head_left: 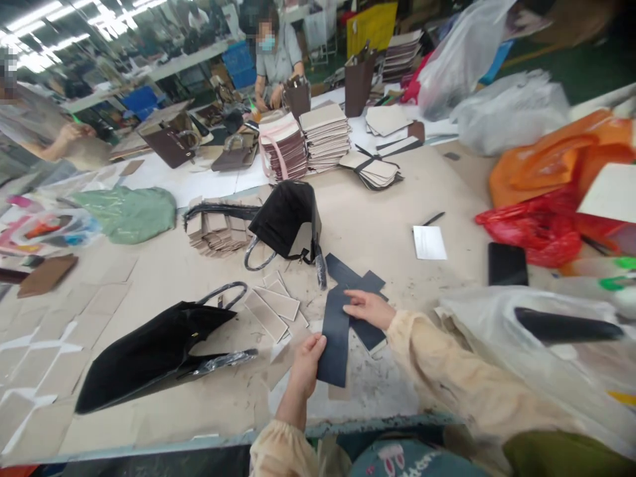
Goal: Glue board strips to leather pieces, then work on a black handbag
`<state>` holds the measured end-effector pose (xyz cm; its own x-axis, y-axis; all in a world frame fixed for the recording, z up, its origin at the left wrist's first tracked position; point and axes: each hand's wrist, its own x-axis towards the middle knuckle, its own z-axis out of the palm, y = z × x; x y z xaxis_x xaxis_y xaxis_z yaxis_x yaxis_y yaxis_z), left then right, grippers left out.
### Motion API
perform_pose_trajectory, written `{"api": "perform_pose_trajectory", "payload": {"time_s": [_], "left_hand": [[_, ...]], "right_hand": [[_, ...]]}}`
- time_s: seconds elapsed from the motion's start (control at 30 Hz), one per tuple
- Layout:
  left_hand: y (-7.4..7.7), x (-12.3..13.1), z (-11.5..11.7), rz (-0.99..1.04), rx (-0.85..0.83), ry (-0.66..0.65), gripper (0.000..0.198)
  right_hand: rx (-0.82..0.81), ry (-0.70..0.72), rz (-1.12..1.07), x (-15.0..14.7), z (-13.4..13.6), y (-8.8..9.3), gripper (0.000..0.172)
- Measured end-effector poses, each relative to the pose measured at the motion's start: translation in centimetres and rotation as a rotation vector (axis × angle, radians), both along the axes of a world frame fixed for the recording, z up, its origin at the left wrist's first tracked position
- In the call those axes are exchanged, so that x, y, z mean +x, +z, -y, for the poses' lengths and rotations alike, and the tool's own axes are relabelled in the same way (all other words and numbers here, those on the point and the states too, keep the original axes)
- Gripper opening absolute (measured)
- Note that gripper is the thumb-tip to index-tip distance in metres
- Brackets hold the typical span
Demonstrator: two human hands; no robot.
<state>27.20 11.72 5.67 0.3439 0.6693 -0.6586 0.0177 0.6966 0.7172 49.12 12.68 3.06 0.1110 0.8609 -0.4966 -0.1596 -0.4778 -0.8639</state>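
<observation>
Navy panel (334, 344): It is being held at the near side of the bench (387, 205), looking flat, smooth and leather-like, with straight edges.
Left hand (305, 364): It is pinching the panel's left edge between thumb and fingers.
Right hand (371, 310): Its fingertips are reaching the panel's upper right edge; whether they are gripping, I cannot tell.
Loose dark pieces (342, 270): They are lying crossed around the panel's far end; in my judgement, one piece is being handled and these are waiting.
Pale rectangles (267, 314): They are lying scattered to the left, thin and stiff-looking.
Black handbags (149, 344): Both are already carrying handles, partly wrapped in shiny plastic, and are seeming nearer to complete.
</observation>
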Motion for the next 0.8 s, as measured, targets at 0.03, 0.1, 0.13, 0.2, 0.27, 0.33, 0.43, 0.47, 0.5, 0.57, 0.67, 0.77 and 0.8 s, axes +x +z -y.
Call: {"api": "perform_pose_trajectory", "payload": {"time_s": [0.03, 0.1, 0.13, 0.2, 0.27, 0.33, 0.43, 0.47, 0.5, 0.57, 0.67, 0.77, 0.8], "left_hand": [[-0.1, 0.6, 0.2, 0.024, -0.017, -0.020, 0.049], [-0.2, 1.2, 0.9, 0.113, -0.047, -0.072, 0.056], [-0.2, 1.3, 1.3, 0.154, -0.070, -0.109, 0.061], [-0.2, 1.1, 2.0, 0.201, -0.117, -0.187, 0.068], [-0.2, 0.5, 2.5, 0.221, -0.138, -0.243, 0.067], [-0.3, -0.4, 2.7, 0.244, -0.106, -0.277, 0.060], [-0.6, -2.5, 2.4, 0.218, -0.128, -0.417, 0.049], [-0.6, -3.4, 2.2, 0.194, -0.154, -0.469, 0.048], [-0.6, -4.4, 2.0, 0.169, -0.176, -0.507, 0.048], [-0.5, -6.7, 1.4, 0.128, -0.168, -0.518, 0.048], [-0.3, -10.4, 0.1, 0.038, -0.052, -0.486, 0.048], [-0.4, -13.6, -1.3, -0.195, 0.114, -0.483, 0.047], [-0.6, -14.4, -1.7, -0.327, 0.182, -0.494, 0.046]], "right_hand": [[-0.043, -0.050, -0.066, -0.6, 0.2, 0.0, 0.044], [-0.111, -0.149, -0.124, -1.1, 0.4, 0.0, 0.034], [-0.137, -0.186, -0.132, -1.1, 0.5, 0.0, 0.029], [-0.183, -0.245, -0.144, -0.8, 0.6, 0.0, 0.025], [-0.211, -0.306, -0.165, -0.3, 0.9, 0.2, 0.026], [-0.214, -0.362, -0.187, 0.0, 1.5, 0.4, 0.027], [-0.198, -0.444, -0.210, 0.2, 2.9, 0.8, 0.027], [-0.191, -0.472, -0.211, 0.2, 3.5, 0.9, 0.028], [-0.184, -0.501, -0.210, 0.2, 4.1, 1.0, 0.029], [-0.165, -0.563, -0.204, 0.6, 5.4, 1.5, 0.031], [-0.065, -0.595, -0.061, 1.8, 7.3, 3.0, 0.033], [0.123, -0.426, 0.408, 3.2, 9.0, 5.4, 0.026], [0.189, -0.312, 0.580, 3.5, 9.5, 6.1, 0.023]]}}
